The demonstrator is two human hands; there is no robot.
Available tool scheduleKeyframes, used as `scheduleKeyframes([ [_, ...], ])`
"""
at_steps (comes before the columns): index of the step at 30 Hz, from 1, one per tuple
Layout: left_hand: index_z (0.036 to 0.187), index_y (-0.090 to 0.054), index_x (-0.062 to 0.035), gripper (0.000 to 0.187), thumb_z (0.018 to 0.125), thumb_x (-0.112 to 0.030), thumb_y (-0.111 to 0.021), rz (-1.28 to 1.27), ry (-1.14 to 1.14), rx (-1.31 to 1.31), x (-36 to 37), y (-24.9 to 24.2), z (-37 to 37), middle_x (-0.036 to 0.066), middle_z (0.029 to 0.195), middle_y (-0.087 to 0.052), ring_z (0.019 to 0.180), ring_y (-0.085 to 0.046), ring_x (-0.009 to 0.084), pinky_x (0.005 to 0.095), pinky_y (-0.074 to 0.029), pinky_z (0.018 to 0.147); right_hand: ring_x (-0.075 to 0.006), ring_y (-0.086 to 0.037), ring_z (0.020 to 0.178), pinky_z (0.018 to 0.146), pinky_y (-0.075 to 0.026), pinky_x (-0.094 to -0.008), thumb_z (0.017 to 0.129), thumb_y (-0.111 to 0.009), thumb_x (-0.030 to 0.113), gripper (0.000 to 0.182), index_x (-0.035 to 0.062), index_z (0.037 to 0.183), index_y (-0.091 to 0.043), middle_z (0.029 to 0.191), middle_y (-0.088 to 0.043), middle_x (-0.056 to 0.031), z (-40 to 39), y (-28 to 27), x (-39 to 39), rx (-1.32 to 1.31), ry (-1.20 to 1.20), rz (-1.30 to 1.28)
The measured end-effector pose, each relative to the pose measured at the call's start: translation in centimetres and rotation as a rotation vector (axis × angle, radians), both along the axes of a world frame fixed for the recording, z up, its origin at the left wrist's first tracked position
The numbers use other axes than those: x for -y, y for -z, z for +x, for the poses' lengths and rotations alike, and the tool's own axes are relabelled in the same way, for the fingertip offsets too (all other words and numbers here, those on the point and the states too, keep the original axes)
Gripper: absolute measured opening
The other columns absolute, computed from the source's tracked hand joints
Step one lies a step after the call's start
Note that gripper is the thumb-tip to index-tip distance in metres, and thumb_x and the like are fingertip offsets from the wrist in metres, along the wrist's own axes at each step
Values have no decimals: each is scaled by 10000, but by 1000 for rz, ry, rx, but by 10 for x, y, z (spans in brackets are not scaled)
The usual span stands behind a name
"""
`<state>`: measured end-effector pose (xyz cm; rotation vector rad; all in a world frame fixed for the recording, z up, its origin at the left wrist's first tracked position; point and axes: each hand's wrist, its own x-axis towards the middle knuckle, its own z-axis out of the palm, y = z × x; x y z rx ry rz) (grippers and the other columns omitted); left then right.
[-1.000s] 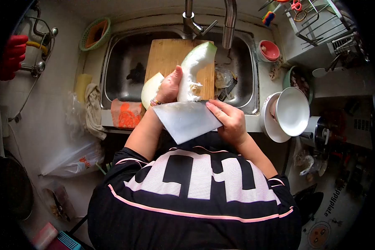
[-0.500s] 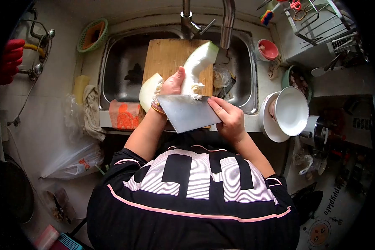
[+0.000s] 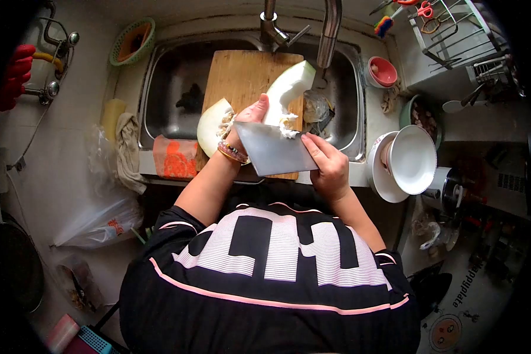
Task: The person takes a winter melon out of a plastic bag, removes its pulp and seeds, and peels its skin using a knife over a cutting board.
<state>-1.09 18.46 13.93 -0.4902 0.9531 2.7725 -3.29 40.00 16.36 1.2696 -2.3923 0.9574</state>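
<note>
Cleaver [image 3: 275, 156] raised further up against the melon wedge [image 3: 288, 91] since a second ago, edge now in the seedy pulp. Left hand [image 3: 247, 120] clamped around wedge's lower end, above the cutting board [image 3: 237, 76]; second melon piece [image 3: 212, 126] just left of it. Right hand [image 3: 329, 167] closed on cleaver's handle, just right of blade.

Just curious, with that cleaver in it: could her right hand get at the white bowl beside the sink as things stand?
Probably yes, but not freely: the right hand grips the cleaver, though nothing stands between it and the bowl.
</note>
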Motion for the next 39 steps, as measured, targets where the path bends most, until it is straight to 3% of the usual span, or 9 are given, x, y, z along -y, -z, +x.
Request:
scheduleKeyframes([
  [3,1161,-558,-25,483,939,-451,-502,47,23,35,-6,-1,0,77,932,-655,772,-644,165,299,-540,683,-309,-667,806,699,-544,-369,704,-588,13,417,54,1113,-654,1037,-656,-161,0,-5,1,-6,9,2],
  [6,1160,-556,-18,501,951,-464,-464,481,356,-107,12,57,-13,79,952,-650,796,-644,176,310,-542,697,-313,-664,825,714,-542,-372,693,-581,4,442,50,1128,-645,1048,-649,-167,-1,5,-4,-16,80,26],
  [9,1176,-543,-10,502,969,-451,-425,87,48,41,-16,-11,-5,85,974,-645,827,-643,186,323,-543,727,-320,-662,836,727,-542,-377,693,-563,-3,459,45,1144,-633,1054,-642,-177,-2,15,-14,-8,142,58],
  [18,1176,-520,-13,489,981,-442,-390,129,32,51,-34,-1,-13,93,963,-638,824,-645,206,364,-548,746,-357,-652,884,769,-536,-403,773,-523,-6,386,26,1143,-625,1063,-636,-196,0,32,-35,-25,405,79],
  [29,1407,-356,-183,566,970,-540,-313,267,279,29,-12,21,-2,73,1070,-547,787,-502,188,312,-494,611,-344,-591,685,637,-464,-378,895,-588,115,168,-51,872,-600,787,-611,-197,9,27,-40,867,581,-253],
  [32,1387,-391,-177,556,971,-539,-317,398,324,14,-8,16,3,69,1015,-570,821,-546,198,316,-501,605,-348,-619,738,664,-481,-368,886,-597,103,156,-47,923,-617,849,-631,-212,6,31,-40,589,398,-283],
  [34,1372,-413,-194,555,963,-559,-323,395,321,39,-8,14,6,47,965,-578,813,-573,188,310,-495,598,-189,-556,568,526,-440,-300,899,-611,132,176,-34,846,-598,695,-561,-106,5,37,-36,406,320,-302],
  [37,1362,-416,-184,551,964,-555,-328,497,342,-52,-7,23,4,48,955,-577,814,-575,184,311,-490,585,-243,-629,694,630,-507,-330,842,-595,34,140,-30,963,-626,826,-622,-140,7,30,-32,235,201,-230],
  [39,1353,-418,-180,550,961,-557,-334,451,284,-89,-8,36,1,52,943,-575,818,-579,184,319,-487,600,-368,-647,884,783,-531,-392,773,-578,-23,325,-12,1093,-632,1012,-648,-211,9,13,-25,117,73,-172],
])
